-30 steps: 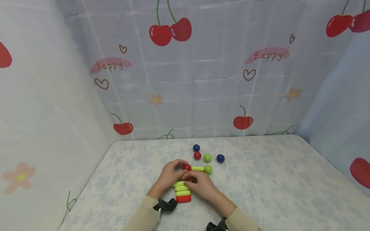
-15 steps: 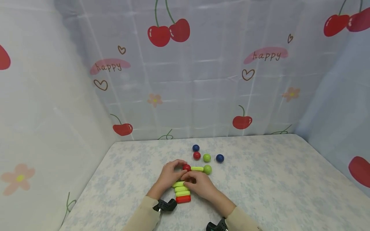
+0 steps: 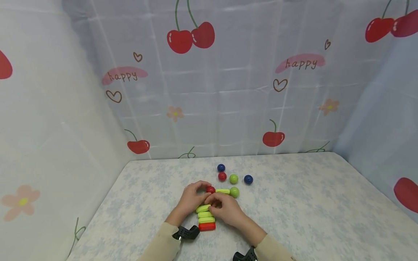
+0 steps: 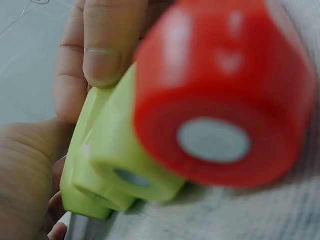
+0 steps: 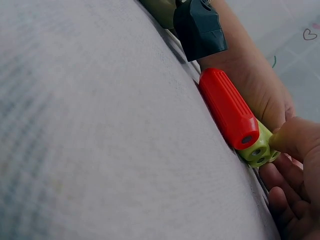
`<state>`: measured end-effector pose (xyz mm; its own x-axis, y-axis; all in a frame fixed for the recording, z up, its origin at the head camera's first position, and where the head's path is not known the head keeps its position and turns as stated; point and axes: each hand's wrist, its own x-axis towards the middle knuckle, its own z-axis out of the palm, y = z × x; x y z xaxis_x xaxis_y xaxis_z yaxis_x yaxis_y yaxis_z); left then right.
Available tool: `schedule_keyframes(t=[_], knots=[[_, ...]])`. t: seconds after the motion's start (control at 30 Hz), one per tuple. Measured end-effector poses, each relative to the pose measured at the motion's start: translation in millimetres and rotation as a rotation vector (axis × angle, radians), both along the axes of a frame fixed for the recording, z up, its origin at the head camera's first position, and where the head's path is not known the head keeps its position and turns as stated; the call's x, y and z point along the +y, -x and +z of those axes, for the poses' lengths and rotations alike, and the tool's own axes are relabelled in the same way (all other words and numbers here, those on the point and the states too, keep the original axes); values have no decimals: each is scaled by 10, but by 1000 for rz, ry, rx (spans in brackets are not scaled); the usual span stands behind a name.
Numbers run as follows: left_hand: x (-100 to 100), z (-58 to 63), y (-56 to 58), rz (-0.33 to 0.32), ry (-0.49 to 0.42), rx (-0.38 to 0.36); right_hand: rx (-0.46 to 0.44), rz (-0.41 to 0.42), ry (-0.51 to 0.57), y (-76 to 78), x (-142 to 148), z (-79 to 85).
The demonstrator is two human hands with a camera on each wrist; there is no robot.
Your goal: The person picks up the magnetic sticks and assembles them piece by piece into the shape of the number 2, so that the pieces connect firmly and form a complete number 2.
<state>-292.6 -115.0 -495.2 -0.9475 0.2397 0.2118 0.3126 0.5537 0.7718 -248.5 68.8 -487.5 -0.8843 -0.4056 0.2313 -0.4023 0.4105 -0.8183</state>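
Observation:
My left hand (image 3: 191,197) holds a red ball (image 3: 210,189) between thumb and fingers in the head view. A yellow-green rod (image 3: 222,191) runs from that ball to a green ball (image 3: 234,192). Close beside it my right hand (image 3: 228,210) has thumb and fingers bent at the farthest of several yellow-green rods (image 3: 203,208), lying side by side. Its thumb (image 4: 102,62) touches a rod's end in the left wrist view; its fingertips are partly hidden. Nearest me in the row lies a red rod (image 5: 227,107), with a pale disc in its end.
Beyond the hands sit loose balls: two blue, one at the back (image 3: 221,168) and one at the right (image 3: 248,179), a red one (image 3: 222,176) and a green one (image 3: 233,178). Patterned cloth (image 3: 215,90) hangs behind the table (image 3: 310,203). Both wrists wear black cameras (image 3: 187,232).
The farthest yellow-green rod in the row has tilted slightly by my right thumb. Both hands stay almost in place, and the loose balls have not moved.

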Motion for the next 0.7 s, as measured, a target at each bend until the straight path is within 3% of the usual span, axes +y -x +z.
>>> schedule_keyframes(t=[0.3, 0.7], knots=[[1, 3, 7, -8, 1, 28, -6, -45, 81, 11, 20, 39], [-2, 30, -25, -1, -19, -10, 26, -85, -28, -70, 332, 216]])
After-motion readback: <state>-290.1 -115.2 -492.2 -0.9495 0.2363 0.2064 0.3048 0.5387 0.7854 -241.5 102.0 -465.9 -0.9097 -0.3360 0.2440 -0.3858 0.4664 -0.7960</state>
